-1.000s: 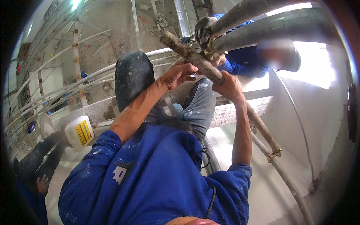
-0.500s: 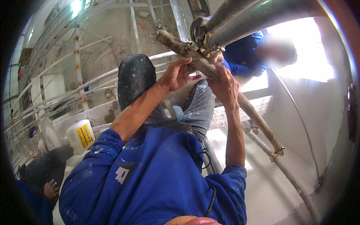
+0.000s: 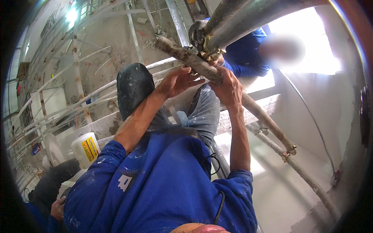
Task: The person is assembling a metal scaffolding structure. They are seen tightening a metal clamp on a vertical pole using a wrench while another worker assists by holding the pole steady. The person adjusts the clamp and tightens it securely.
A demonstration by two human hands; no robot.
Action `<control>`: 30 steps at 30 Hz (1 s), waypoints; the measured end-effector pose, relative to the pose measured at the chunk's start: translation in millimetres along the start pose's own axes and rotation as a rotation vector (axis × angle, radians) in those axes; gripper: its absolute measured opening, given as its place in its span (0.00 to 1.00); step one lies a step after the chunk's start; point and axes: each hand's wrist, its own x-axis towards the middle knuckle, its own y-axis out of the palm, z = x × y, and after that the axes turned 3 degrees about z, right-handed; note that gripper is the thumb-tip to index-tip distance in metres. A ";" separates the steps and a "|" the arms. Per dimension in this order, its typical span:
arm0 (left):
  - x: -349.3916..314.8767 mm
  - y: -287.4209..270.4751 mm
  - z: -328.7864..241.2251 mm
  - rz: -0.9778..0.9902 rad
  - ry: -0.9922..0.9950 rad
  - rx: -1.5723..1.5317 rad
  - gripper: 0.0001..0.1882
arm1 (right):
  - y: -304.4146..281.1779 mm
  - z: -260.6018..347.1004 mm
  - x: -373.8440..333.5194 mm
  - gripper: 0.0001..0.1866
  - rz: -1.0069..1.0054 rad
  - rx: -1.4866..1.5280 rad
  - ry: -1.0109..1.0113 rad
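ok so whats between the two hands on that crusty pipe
In the head view, only a short bare stretch of the crusty pipe separates the left hand from the right hand.

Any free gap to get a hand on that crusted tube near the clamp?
Crowded at the clamp: right hand grips the crusted tube, left hand touches beside it, a co-worker's sleeve behind. Free stretch lower down, between right hand and lower coupler.

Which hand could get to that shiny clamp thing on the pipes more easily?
Probably the right hand: it grips the rusty, mortar-crusted scaffold tube just below the brass-coloured metal clamp. The left hand sits open, lower and further from it.
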 end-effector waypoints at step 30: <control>11.9 -8.3 15.1 -0.107 0.119 0.267 0.33 | 9.2 23.3 14.0 0.40 -0.117 0.192 -0.064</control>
